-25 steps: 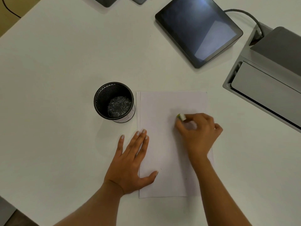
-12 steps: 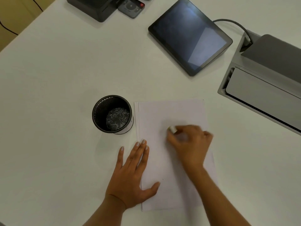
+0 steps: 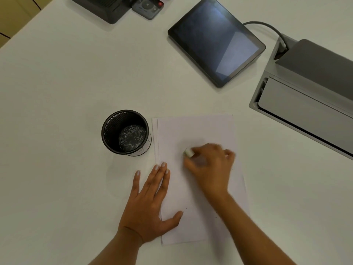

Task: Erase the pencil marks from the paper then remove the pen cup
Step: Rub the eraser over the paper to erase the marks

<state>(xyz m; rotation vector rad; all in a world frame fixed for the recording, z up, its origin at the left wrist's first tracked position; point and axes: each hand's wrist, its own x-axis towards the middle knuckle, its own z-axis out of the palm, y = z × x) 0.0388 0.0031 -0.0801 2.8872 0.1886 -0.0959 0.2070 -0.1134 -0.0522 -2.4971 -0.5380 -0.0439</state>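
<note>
A white sheet of paper (image 3: 194, 131) lies in the middle of the white table (image 3: 66, 92). My right hand (image 3: 210, 165) is blurred and pinches a small white eraser (image 3: 189, 152) against the middle of the paper. My left hand (image 3: 150, 203) lies flat with fingers spread, palm on the table and thumb and fingertips on the paper's left edge. A black mesh pen cup (image 3: 125, 131) stands upright just left of the paper's top corner, holding no pens. I cannot make out pencil marks beyond a few tiny specks.
A dark tablet (image 3: 215, 39) with a cable lies at the back right. A grey device (image 3: 309, 88) fills the right edge. A black box (image 3: 103, 6) and a remote (image 3: 148, 6) sit at the far edge. The table's left corner is at the upper left.
My right hand has slid the eraser slightly leftward and down the paper in a rubbing motion. The head view has tilted, showing more of the table's far edge. The left hand keeps its hold.
</note>
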